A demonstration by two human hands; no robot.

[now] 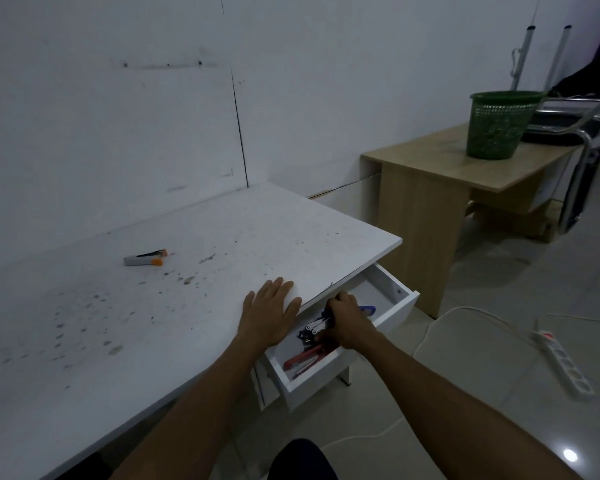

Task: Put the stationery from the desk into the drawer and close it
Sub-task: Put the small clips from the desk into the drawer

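The right hand (pixel 347 323) covers part of the stationery in the drawer (pixel 388 318), so its grip can't be read. The desk (pixel 153 323) runs off the left edge.

The room is dim and bluish-grey, with soft, weak shadows. A small bright glare spot sits on the glossy floor (pixel 569 455) at lower right. Wide-angle distortion bends the edges; fine detail looks slightly soft.

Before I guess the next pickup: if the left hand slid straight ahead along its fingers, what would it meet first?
Probably nothing: beyond the left hand, flat on the white desk, lies bare desktop, then the wall.
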